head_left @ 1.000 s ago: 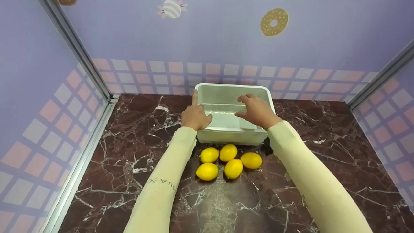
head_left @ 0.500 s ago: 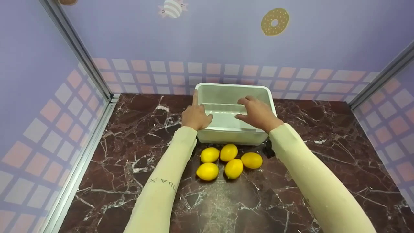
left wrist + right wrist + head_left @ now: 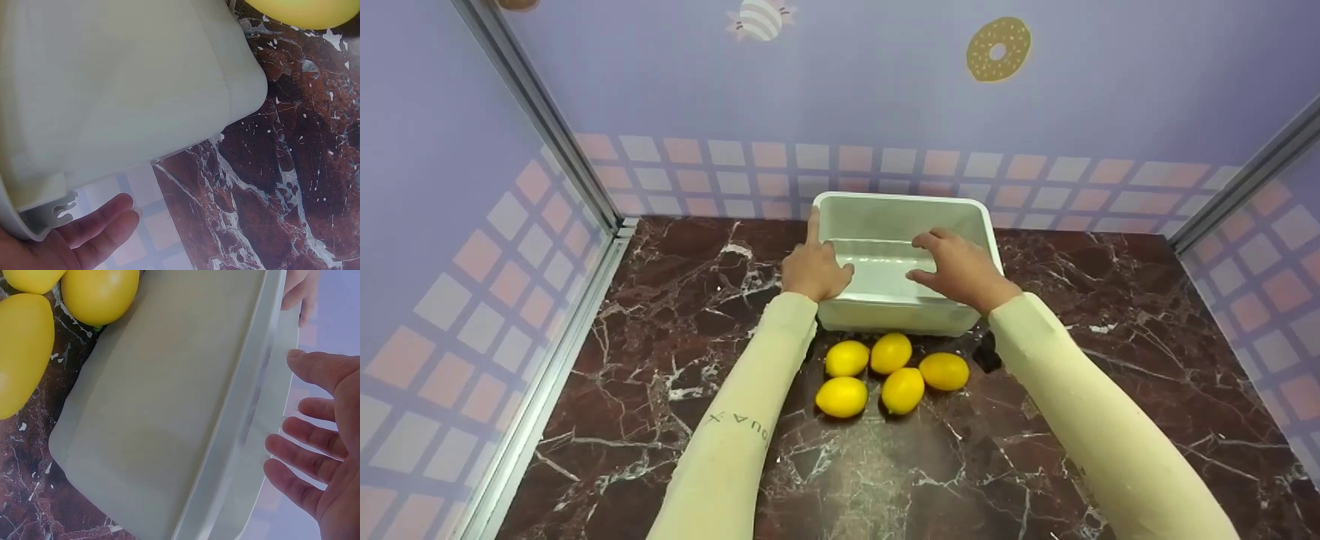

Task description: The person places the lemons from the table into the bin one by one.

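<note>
A white plastic bin [image 3: 896,316] stands near the back wall, open at the top. My left hand [image 3: 814,271] holds its left rim, index finger stretched along the edge and thumb on the inner side. In the left wrist view, two fingers [image 3: 109,233] show outside the rim. My right hand [image 3: 962,271] hovers over the bin's right part, fingers spread and loosely bent, with nothing in its grasp. Several yellow lemons lie in front of the bin, among them a front-left lemon [image 3: 841,397] and a right lemon [image 3: 944,372]. Part of the bin's floor is hidden.
Dark red marbled tabletop [image 3: 675,450] lies under everything. A purple back wall [image 3: 870,97] with pink and white squares rises close behind the bin. Side panels stand left and right, with a metal strip [image 3: 547,375] along the left edge.
My right hand has drawn slightly back and to the right above the bin. A yellow sliver at the front rim no longer shows. My left hand and the lemons outside stay in place.
</note>
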A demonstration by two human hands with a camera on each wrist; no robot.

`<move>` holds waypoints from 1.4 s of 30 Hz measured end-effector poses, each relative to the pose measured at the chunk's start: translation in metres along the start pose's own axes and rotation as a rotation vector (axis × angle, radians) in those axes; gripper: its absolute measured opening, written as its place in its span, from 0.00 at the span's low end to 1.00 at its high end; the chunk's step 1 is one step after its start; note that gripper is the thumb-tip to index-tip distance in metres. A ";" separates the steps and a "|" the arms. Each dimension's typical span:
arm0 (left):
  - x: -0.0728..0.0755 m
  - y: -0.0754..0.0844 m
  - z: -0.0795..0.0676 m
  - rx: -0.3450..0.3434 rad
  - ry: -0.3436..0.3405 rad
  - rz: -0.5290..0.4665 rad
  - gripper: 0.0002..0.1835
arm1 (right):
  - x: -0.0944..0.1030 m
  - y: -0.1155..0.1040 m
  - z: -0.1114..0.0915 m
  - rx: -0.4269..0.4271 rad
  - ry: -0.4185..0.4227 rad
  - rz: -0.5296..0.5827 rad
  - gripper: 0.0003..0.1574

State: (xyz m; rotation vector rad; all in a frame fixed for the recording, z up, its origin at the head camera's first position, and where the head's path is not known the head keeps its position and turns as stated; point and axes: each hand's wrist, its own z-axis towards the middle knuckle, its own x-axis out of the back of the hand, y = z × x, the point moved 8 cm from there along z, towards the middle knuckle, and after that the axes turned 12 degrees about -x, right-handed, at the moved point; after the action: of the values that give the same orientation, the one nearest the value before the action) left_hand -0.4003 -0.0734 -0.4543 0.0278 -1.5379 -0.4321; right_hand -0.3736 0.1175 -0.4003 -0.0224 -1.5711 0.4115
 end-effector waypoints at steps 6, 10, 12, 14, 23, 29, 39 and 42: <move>0.000 0.001 -0.001 0.000 0.008 -0.003 0.30 | 0.000 -0.002 -0.004 0.017 0.001 0.002 0.34; 0.000 0.001 -0.001 0.004 0.003 0.003 0.31 | -0.001 -0.003 -0.004 0.031 0.008 0.004 0.33; -0.001 0.001 -0.001 0.006 -0.003 0.004 0.31 | -0.001 -0.003 -0.005 0.033 0.012 0.002 0.33; -0.001 0.001 -0.001 0.007 -0.008 0.004 0.32 | -0.002 -0.003 -0.007 0.030 0.009 0.003 0.33; -0.002 0.002 -0.001 0.001 -0.003 0.000 0.31 | -0.004 -0.008 -0.012 0.039 0.011 0.003 0.32; -0.002 0.001 -0.001 0.000 -0.002 0.008 0.31 | -0.003 -0.013 -0.015 0.068 0.017 0.002 0.31; -0.001 0.001 0.000 0.006 -0.004 0.000 0.30 | -0.001 -0.018 -0.019 0.080 0.007 0.017 0.31; -0.001 0.000 0.001 0.006 -0.008 0.000 0.31 | -0.001 -0.019 -0.020 0.083 0.010 0.019 0.31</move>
State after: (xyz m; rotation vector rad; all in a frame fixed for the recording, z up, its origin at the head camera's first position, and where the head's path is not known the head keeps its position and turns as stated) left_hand -0.4007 -0.0728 -0.4549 0.0306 -1.5470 -0.4278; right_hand -0.3495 0.1044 -0.3960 0.0245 -1.5436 0.4912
